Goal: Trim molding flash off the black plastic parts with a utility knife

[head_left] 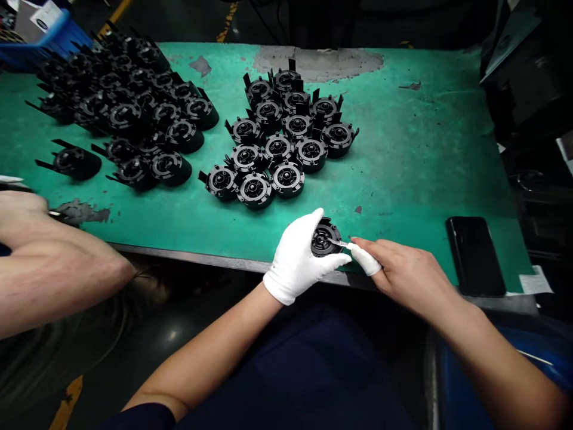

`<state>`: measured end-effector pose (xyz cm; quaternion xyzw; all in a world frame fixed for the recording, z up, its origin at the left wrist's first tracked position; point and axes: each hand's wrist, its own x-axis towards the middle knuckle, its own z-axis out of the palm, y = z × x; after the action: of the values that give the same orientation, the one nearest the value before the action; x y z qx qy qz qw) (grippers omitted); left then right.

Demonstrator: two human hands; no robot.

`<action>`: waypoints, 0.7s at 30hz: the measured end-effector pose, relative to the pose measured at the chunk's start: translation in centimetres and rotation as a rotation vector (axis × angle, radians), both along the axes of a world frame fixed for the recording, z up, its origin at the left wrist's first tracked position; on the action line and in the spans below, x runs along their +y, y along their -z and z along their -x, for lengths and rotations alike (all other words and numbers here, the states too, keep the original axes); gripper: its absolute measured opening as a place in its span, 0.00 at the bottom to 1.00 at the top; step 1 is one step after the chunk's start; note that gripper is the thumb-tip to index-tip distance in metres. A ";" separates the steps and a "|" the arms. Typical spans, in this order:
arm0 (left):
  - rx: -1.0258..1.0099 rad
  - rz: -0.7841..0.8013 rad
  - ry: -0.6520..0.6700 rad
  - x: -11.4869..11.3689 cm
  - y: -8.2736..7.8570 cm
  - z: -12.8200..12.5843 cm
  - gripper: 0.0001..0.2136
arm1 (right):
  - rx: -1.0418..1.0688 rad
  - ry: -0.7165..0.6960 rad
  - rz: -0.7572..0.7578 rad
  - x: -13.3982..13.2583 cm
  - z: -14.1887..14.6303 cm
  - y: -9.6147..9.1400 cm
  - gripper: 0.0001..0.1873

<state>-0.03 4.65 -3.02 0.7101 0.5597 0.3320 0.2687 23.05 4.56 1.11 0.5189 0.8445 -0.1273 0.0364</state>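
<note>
My left hand, in a white glove, is wrapped round a black round plastic part at the table's front edge. Its thumb and fingers grip the rim, and the part's ribbed face is turned up toward me. My right hand is bare apart from a white cover on the thumb. Pinched in its fingers is a small thin metal blade, with the tip at the middle of the round part. The blade's handle is hidden in the hand.
Several similar black parts stand grouped on the green table, with a larger cluster farther left. A black phone lies at the right. Another person's arm reaches in from the left. A blue bin sits at the far left.
</note>
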 end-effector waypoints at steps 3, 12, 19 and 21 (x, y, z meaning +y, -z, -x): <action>0.007 0.010 0.048 0.4 -0.4 0.0 0.45 | -0.025 0.028 0.019 -0.1 0.2 0.0 0.23; -0.079 -0.036 0.042 0.3 0.6 -0.1 0.44 | -0.046 0.129 0.000 -0.9 1.4 -0.3 0.21; -0.103 -0.090 0.047 0.4 1.3 -0.2 0.44 | -0.145 0.225 -0.025 -2.1 2.7 -0.7 0.22; -0.102 -0.111 0.038 0.3 1.3 -0.3 0.44 | -0.161 0.265 -0.025 -2.3 3.1 -0.7 0.23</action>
<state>0.27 4.95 -4.35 0.7166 0.5123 0.3932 0.2634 19.99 2.29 1.82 0.6347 0.7645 -0.0783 0.0803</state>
